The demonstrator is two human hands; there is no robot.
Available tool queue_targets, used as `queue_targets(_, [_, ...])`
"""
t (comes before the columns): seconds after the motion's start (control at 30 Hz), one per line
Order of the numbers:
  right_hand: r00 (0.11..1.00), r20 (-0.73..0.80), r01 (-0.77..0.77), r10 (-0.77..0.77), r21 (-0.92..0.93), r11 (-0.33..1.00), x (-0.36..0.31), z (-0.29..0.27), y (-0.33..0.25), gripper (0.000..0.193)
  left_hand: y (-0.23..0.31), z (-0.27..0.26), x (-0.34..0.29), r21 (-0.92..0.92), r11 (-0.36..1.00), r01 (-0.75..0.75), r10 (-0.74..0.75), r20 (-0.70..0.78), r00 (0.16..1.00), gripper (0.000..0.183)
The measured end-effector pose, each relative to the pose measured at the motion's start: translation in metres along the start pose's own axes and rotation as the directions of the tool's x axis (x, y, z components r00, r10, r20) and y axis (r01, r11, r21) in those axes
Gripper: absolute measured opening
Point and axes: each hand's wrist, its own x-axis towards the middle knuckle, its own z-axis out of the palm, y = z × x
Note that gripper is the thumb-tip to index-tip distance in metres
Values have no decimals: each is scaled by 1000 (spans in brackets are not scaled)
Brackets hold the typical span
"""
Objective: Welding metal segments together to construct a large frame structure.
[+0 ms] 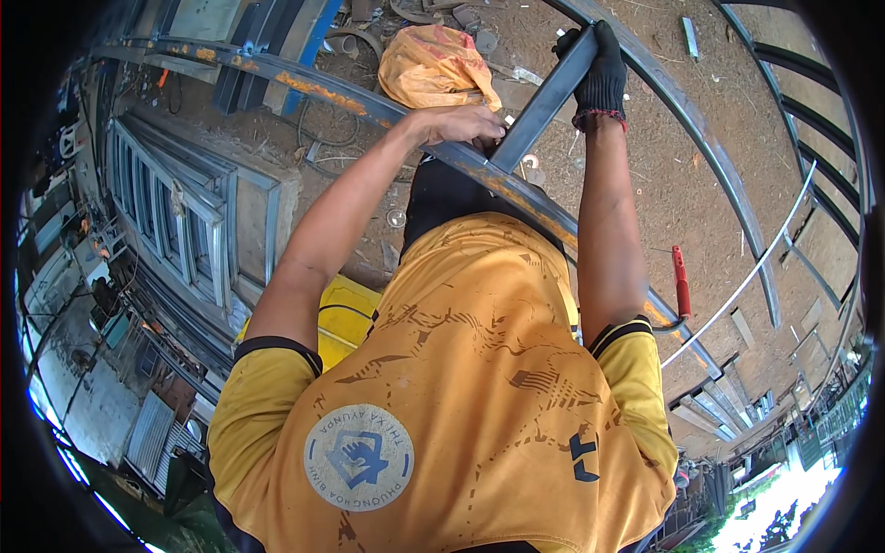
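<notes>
My right hand (601, 81), in a dark knitted glove with a red cuff, grips the far end of a short grey steel bar (546, 97). The near end of this bar meets a long, rust-streaked steel bar (323, 85) at an angle, close to my waist. Bare and curled, my left hand (461, 123) reaches over the long bar beside that joint, its fingertips close to the short bar and partly hidden. To the right, a red-handled welding electrode holder (680, 284) rests by the long bar's near end.
A curved steel bar (705, 138) arcs along the right, with a ribbed metal frame (802, 69) beyond it. An orange plastic bag (435, 69) lies on the dirt floor ahead. Grey barred window frames (175, 207) lean at left. Something yellow (350, 313) stands beside me. Metal offcuts (714, 405) lie at right.
</notes>
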Motion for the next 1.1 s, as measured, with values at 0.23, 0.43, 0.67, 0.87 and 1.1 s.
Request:
queue_targets(0.23, [1000,-8,11,-10,72,997,12,-11,1,39,14,0,0,-38,998,43,-39,107,993,39])
queue_targets(0.43, [999,26,44,-44,6,999,-28,25,-13,42,9,-3,-6,-20,994,111,-109,100,989,55])
queue_targets(0.67, [999,-40,-9,12,73,997,-25,-30,-13,41,25,4,-1,10,996,85,-85,89,992,48])
queue_targets(0.87, [982,-168,-131,83,-296,946,-93,-70,-29,42,12,-2,-2,-33,995,92,-90,38,995,45])
queue_targets(1.1, [879,-397,-78,-266,-668,740,-208,-168,-72,41,15,-3,0,56,994,92,-96,70,993,42])
